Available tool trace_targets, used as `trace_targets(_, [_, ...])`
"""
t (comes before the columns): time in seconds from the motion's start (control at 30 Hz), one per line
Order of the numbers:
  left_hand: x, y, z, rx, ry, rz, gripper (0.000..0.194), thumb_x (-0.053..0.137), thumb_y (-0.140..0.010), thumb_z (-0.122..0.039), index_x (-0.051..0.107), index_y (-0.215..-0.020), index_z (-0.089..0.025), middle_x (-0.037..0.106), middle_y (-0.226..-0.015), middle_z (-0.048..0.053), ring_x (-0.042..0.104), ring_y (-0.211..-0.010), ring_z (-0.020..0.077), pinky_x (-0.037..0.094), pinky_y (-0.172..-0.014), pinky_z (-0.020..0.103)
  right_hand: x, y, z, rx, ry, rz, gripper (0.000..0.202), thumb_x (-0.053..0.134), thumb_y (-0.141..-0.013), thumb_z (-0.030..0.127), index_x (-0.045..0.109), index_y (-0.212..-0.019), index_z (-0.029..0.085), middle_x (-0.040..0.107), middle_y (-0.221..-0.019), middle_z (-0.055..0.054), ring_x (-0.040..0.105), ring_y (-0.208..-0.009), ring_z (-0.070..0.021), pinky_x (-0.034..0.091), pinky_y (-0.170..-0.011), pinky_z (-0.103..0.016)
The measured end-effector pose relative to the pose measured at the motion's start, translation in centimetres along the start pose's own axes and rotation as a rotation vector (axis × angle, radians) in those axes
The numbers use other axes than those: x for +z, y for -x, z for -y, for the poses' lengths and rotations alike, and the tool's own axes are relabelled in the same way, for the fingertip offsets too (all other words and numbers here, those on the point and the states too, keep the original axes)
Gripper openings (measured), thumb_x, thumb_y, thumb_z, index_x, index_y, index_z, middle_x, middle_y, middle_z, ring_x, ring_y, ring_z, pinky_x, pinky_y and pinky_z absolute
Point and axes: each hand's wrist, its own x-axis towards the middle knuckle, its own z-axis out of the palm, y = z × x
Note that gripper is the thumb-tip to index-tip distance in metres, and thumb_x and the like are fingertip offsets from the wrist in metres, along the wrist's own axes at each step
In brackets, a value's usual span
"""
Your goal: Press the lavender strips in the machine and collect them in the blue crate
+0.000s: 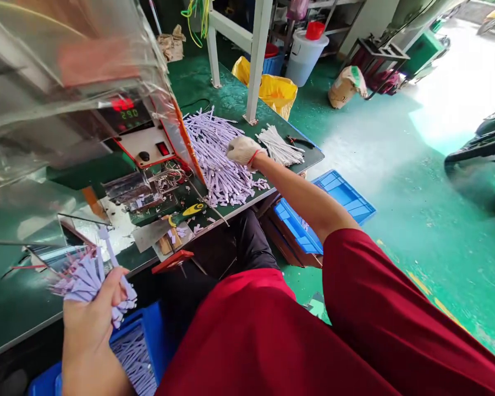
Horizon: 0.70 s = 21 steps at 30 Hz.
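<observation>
My left hand (93, 308), bare, is closed around a bundle of lilac strips (82, 275) at the lower left, over the table's front edge. My right hand (243, 150) wears a pale glove and lies on the right side of a big pile of lilac strips (218, 159); its fingers are curled, and whatever they hold is hidden. To its right on the table is a smaller pile of white strips (278, 144), with dark pliers (301, 142) beside it. A machine with a lit display (127, 114) stands left of the big pile.
A yellow-handled tool (186, 213) lies near the table's front edge (206, 228). Below are a blue bin of strips (150, 324) and a blue crate (334, 192). A white table leg (258, 60) rises behind the piles. Yellow bags (278, 91) stand beyond.
</observation>
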Motion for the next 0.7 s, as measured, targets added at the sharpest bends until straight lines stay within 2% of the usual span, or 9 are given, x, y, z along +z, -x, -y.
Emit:
trace_targets(0.1, [0.3,0.5,0.3,-0.029,0.032,0.007,0.027,0.077,-0.077,-0.032,0.057,-0.062,-0.020,0.044,-0.041,-0.007,0.046,-0.044,0.0120,0.046,-0.051,0.027,-1.9,2.3,0.5,-0.151,0.080,0.061,0.030,0.055,-0.088,0.023,0.069,-0.094,-0.003,0.072,-0.086,-0.004,0.061,-0.079,-0.0047,0.040,-0.071,-0.011])
trace_targets(0.17, [0.1,0.4,0.8,-0.046,0.067,0.022,0.022,0.076,-0.077,-0.034,0.062,-0.069,-0.019,0.044,-0.040,-0.008,0.045,-0.042,0.0111,0.044,-0.049,0.025,-2.4,5.2,0.9,-0.243,-0.027,0.133,0.036,0.050,-0.093,0.030,0.068,-0.103,0.000,0.068,-0.077,0.000,0.058,-0.064,-0.0028,0.040,-0.062,-0.012])
trace_targets(0.23, [-0.1,0.4,1.3,-0.061,0.097,0.038,0.020,0.074,-0.078,-0.035,0.065,-0.075,-0.018,0.044,-0.040,-0.009,0.045,-0.041,0.0104,0.043,-0.048,0.024,-1.6,8.7,1.2,-0.281,-0.216,0.229,0.030,0.054,-0.092,0.031,0.067,-0.105,0.007,0.063,-0.068,0.003,0.056,-0.055,-0.0051,0.040,-0.053,-0.014])
trace_targets(0.3, [-0.2,0.4,1.7,-0.082,0.112,0.050,0.021,0.072,-0.079,-0.037,0.066,-0.075,-0.017,0.044,-0.039,-0.008,0.046,-0.040,0.0106,0.043,-0.047,0.024,0.4,11.8,1.2,-0.213,-0.348,0.323,0.019,0.062,-0.089,0.034,0.064,-0.088,0.015,0.056,-0.055,0.005,0.051,-0.045,-0.0073,0.038,-0.042,-0.016])
trace_targets(0.33, [-0.2,0.4,1.9,-0.093,0.120,0.050,0.022,0.071,-0.079,-0.038,0.066,-0.074,-0.017,0.043,-0.038,-0.008,0.046,-0.040,0.0108,0.044,-0.047,0.024,1.8,13.0,1.2,-0.153,-0.392,0.403,0.022,0.062,-0.089,0.038,0.059,-0.081,0.017,0.054,-0.050,0.005,0.048,-0.040,-0.0079,0.036,-0.038,-0.017])
trace_targets(0.4, [0.0,0.2,2.0,-0.110,0.141,0.031,0.024,0.070,-0.080,-0.038,0.066,-0.072,-0.016,0.042,-0.037,-0.008,0.046,-0.041,0.0108,0.044,-0.048,0.023,5.0,14.5,1.3,-0.088,-0.459,0.554,0.027,0.060,-0.089,0.044,0.054,-0.078,0.020,0.054,-0.049,0.005,0.045,-0.035,-0.0087,0.033,-0.032,-0.018])
trace_targets(0.47, [0.1,0.1,2.0,-0.126,0.167,0.007,0.026,0.070,-0.081,-0.039,0.066,-0.072,-0.015,0.042,-0.037,-0.007,0.046,-0.041,0.0105,0.044,-0.048,0.023,8.3,15.0,1.9,-0.084,-0.495,0.656,0.030,0.059,-0.089,0.047,0.053,-0.078,0.020,0.056,-0.050,0.005,0.044,-0.033,-0.0088,0.033,-0.030,-0.018])
trace_targets(0.6, [-0.1,0.4,2.3,-0.142,0.244,-0.014,0.028,0.070,-0.081,-0.040,0.066,-0.071,-0.015,0.042,-0.036,-0.007,0.044,-0.040,0.0100,0.042,-0.046,0.023,13.7,14.7,3.8,-0.124,-0.575,0.693,0.034,0.058,-0.087,0.052,0.052,-0.076,0.020,0.060,-0.053,0.004,0.044,-0.033,-0.0080,0.034,-0.030,-0.018])
trace_targets(0.7, [-0.3,0.7,2.8,-0.164,0.284,-0.010,0.029,0.071,-0.081,-0.042,0.067,-0.074,-0.014,0.042,-0.036,-0.008,0.043,-0.039,0.0093,0.040,-0.046,0.022,16.1,14.2,4.7,-0.077,-0.630,0.636,0.035,0.059,-0.084,0.053,0.053,-0.075,0.020,0.062,-0.054,0.002,0.046,-0.033,-0.0087,0.034,-0.030,-0.018])
